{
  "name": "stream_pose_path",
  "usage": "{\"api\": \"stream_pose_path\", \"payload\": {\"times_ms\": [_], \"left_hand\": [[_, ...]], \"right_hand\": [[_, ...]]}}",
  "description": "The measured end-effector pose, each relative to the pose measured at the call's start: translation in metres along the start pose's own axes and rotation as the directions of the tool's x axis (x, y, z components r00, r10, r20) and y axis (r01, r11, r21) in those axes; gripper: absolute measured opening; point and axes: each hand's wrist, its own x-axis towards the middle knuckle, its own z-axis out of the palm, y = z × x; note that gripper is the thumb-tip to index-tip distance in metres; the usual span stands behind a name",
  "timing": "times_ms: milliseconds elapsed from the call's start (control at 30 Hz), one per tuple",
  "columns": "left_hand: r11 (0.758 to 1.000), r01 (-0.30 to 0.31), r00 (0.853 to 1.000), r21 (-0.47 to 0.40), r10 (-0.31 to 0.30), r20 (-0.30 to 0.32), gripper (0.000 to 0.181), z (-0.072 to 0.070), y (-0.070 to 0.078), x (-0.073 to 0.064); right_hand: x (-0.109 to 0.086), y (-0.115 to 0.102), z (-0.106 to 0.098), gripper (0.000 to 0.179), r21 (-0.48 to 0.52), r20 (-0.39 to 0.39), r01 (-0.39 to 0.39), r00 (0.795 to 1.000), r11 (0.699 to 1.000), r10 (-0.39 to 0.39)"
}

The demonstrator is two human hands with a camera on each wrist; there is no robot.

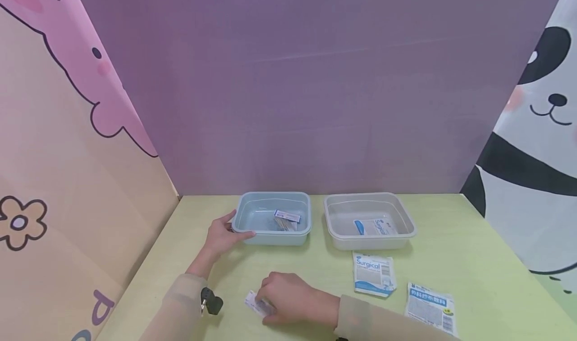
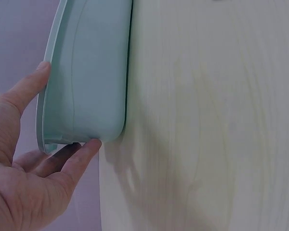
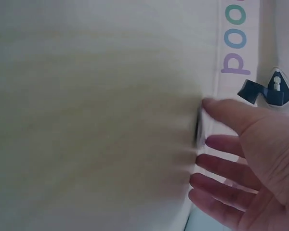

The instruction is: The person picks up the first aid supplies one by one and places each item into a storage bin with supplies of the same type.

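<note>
My left hand (image 1: 224, 237) holds the near left corner of a light blue plastic basin (image 1: 272, 238). In the left wrist view, the thumb (image 2: 36, 79) lies on the rim and the other fingers are against the end wall. A small packet (image 1: 287, 216) with a white label and thin sticks lies inside that basin. Closer to me, my right hand (image 1: 288, 297) pinches a similar small clear packet (image 1: 255, 303) with a white, purple-printed label, low at the table. Its fingers partly cover the packet; in the right wrist view only a thin, blurred edge shows.
Right of the blue basin stands a whitish basin (image 1: 370, 243) with a blue-and-white surgical packet (image 1: 375, 227) inside. Two more flat packets lie on the table: a Surgical one (image 1: 373, 274) and another (image 1: 431, 308) nearer the right arm. A purple panel (image 1: 315, 105) closes the back.
</note>
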Motion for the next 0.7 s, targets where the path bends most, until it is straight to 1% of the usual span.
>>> {"api": "stream_pose_path", "payload": {"times_ms": [100,200,300,500,700], "left_hand": [[1.0,0.001,1.0,0.008,-0.001,0.002,0.101,0.0,0.001,0.0],[1.0,0.003,1.0,0.012,-0.003,0.001,0.101,0.0,0.001,0.0],[1.0,0.003,1.0,0.022,-0.003,-0.002,0.101,0.0,0.0,0.001],[0.999,-0.001,1.0,0.041,0.002,-0.007,0.101,0.0,0.0,0.001],[0.999,0.001,1.0,0.039,-0.001,-0.01,0.101,0.001,-0.001,0.001]], "right_hand": [[0.0,0.003,-0.003,0.02,-0.002,0.018,0.044,0.999,0.999,-0.044],[-0.001,0.005,-0.006,0.027,-0.001,0.04,0.067,0.997,0.998,-0.067],[-0.001,0.006,-0.008,0.029,0.033,0.066,0.071,0.995,0.997,-0.073],[0.0,0.009,-0.009,0.025,0.111,0.088,0.067,0.993,0.992,-0.077],[0.001,0.012,-0.01,0.026,0.098,0.109,0.091,0.989,0.991,-0.102]]}}
